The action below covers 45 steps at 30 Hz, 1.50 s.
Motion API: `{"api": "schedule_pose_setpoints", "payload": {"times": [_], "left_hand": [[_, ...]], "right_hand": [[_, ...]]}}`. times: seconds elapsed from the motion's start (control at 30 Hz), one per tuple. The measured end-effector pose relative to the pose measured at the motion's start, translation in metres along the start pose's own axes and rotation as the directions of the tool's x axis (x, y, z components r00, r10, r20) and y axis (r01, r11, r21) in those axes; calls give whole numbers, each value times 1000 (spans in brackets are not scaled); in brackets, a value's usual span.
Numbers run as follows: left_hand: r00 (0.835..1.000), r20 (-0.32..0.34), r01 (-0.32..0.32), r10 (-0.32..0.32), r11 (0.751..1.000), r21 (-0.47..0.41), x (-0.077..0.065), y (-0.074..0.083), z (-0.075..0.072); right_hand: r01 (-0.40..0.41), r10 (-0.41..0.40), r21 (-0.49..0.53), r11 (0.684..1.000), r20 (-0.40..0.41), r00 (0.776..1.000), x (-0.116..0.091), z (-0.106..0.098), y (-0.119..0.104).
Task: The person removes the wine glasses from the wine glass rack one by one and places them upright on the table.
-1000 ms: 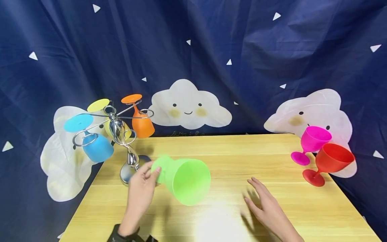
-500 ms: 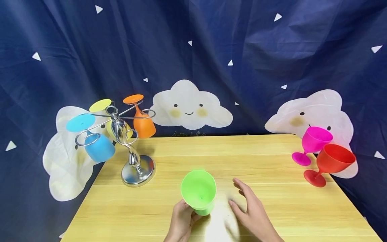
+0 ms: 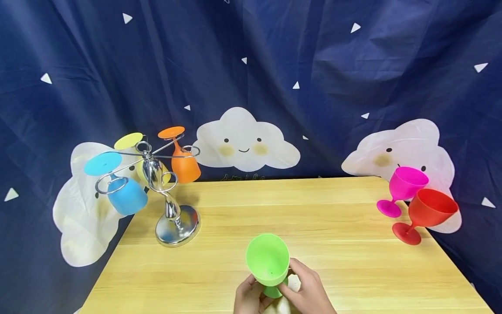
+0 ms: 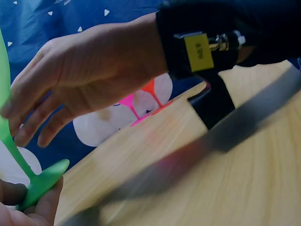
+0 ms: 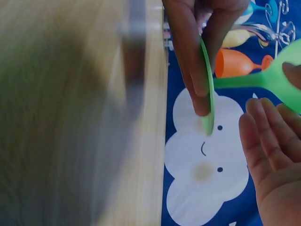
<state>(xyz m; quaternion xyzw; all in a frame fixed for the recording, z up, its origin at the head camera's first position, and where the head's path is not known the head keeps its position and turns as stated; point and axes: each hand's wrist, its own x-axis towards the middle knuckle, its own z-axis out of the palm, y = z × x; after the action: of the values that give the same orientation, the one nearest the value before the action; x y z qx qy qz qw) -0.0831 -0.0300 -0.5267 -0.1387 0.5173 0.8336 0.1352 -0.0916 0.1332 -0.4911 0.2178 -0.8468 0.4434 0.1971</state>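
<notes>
A light green plastic goblet (image 3: 267, 259) is held over the front of the table, its mouth tipped toward me in the head view. My left hand (image 3: 248, 296) pinches its round foot; in the left wrist view, thumb and fingers lie on either face of that foot (image 4: 44, 186). Beside the bowl is my right hand (image 3: 310, 290). Its thumb reaches the bowl in the right wrist view, while the other fingers (image 5: 265, 129) stay fairly straight. From the head camera, the bowl hides part of both hands.
A chrome goblet rack (image 3: 172, 209) stands at the left, with blue (image 3: 127, 194), yellow (image 3: 128, 141) and orange (image 3: 186, 168) goblets hanging upside down. Magenta (image 3: 405, 183) and red (image 3: 429, 209) goblets stand upright at the right. A dark blue curtain (image 3: 274, 35) hangs behind the table (image 3: 333, 209).
The left hand has brought the green goblet from beside the rack to the front middle, turning its mouth toward me. The right hand has moved left, up to the bowl.
</notes>
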Motion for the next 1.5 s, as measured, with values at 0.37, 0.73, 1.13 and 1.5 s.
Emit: {"api": "schedule_pose_setpoints", "payload": {"times": [0.37, 0.73, 1.13, 1.5], "left_hand": [[997, 75, -13, 17, 999, -46, -6, 3, 7], [994, 104, -13, 15, 1000, -23, -4, 3, 5], [961, 67, -264, 267, 823, 503, -14, 18, -2], [804, 186, -315, 565, 138, 939, -28, 32, -10]], "right_hand": [[37, -39, -53, 998, -38, 999, -1, 7, 3], [-70, 69, 15, 997, 26, 997, 1, 0, 7], [-354, 355, -65, 933, 14, 935, 27, -30, 52], [-439, 453, -205, 875, 22, 891, 46, -71, 110]]}}
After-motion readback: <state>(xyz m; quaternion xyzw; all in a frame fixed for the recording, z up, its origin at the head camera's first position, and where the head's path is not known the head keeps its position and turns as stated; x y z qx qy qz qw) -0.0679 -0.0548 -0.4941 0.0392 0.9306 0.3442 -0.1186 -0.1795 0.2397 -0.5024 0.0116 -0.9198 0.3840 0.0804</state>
